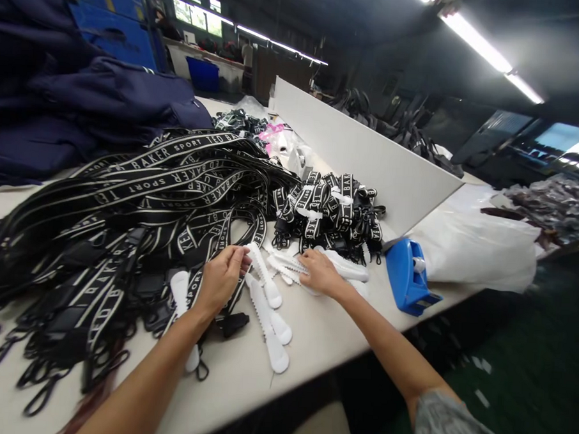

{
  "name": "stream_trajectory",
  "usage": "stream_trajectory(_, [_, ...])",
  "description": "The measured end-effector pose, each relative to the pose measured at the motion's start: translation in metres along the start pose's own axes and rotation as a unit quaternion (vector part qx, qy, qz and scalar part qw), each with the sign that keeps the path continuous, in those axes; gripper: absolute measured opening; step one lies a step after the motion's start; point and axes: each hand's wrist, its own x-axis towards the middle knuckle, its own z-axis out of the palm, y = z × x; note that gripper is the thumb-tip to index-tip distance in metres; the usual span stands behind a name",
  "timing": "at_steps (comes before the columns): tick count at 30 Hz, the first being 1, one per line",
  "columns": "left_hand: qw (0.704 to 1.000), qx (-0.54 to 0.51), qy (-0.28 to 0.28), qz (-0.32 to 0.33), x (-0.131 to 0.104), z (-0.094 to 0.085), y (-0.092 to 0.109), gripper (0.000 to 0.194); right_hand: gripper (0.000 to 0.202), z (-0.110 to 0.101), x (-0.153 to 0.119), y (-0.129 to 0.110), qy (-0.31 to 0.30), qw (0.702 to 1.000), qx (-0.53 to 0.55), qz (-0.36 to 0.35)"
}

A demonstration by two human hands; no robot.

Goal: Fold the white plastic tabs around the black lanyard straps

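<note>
On a pale, off-white bench (pixel 244 375), the left hand (pixel 222 278) pinches the upper end of a long white serrated plastic strip (pixel 266 281) between thumb and fingertips, its fingers closed on that end while the rest of the strip lies on the bench and slants toward the bench's near edge. The right hand (pixel 321 273) rests palm down on a loose scatter of similar white plastic strips (pixel 347 267), its fingers curled over them; whether they actually grip one cannot be told. More white strips (pixel 270 331) lie just beside and below the held one, between the two hands and the near edge.

To the left of the hands sprawls a big tangled heap of black woven straps with white lettering and black clips (pixel 126 216); the left wrist lies over its edge. Just behind the right hand sits a pile of the same black-and-white straps folded into short bundles (pixel 335 209), some bound with a white strip. A blue plastic tape dispenser (pixel 409 276) stands near the bench's near edge to the right of the right hand, with a white plastic bag (pixel 480 251) beyond it. A white upright divider board (pixel 369 156) runs across the bench behind the bundles, and stacked dark navy fabric bags (pixel 73 105) sit at the far left.
</note>
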Motion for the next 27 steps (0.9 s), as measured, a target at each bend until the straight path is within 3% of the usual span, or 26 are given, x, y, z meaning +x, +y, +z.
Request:
stream_trajectory(10, [0.999, 0.034, -0.025, -0.007, -0.002, 0.0, -0.002, 0.042, 0.01, 0.016, 0.012, 0.007, 0.052, 0.998, 0.014, 0.019])
stream_trajectory(15, [0.999, 0.028, -0.034, -0.004, -0.002, 0.0, -0.004, 0.04, 0.017, -0.018, 0.02, 0.003, 0.096, 0.987, 0.12, 0.038])
stream_trajectory(17, [0.998, 0.003, -0.059, 0.01, -0.003, 0.001, 0.003, 0.039, 0.02, -0.041, 0.02, -0.011, 0.089, 0.964, 0.249, 0.01])
stream_trajectory(18, [0.997, -0.025, -0.076, 0.02, -0.005, 0.002, 0.009, 0.043, 0.023, -0.052, 0.019, -0.022, 0.072, 0.938, 0.338, -0.011])
stream_trajectory(21, [0.976, -0.178, -0.115, 0.046, -0.016, 0.006, 0.038, 0.065, 0.034, -0.077, 0.005, -0.059, -0.017, 0.827, 0.558, -0.075])
stream_trajectory(22, [0.964, -0.231, -0.119, 0.049, -0.022, 0.008, 0.049, 0.069, 0.036, -0.083, -0.002, -0.071, -0.043, 0.805, 0.584, -0.09])
stream_trajectory(24, [0.946, -0.305, -0.104, 0.043, -0.037, 0.009, 0.073, 0.072, 0.038, -0.087, -0.02, -0.093, -0.077, 0.787, 0.602, -0.113])
stream_trajectory(27, [0.941, -0.338, -0.029, 0.005, -0.063, 0.006, 0.105, 0.068, 0.039, -0.085, -0.051, -0.117, -0.086, 0.795, 0.586, -0.134])
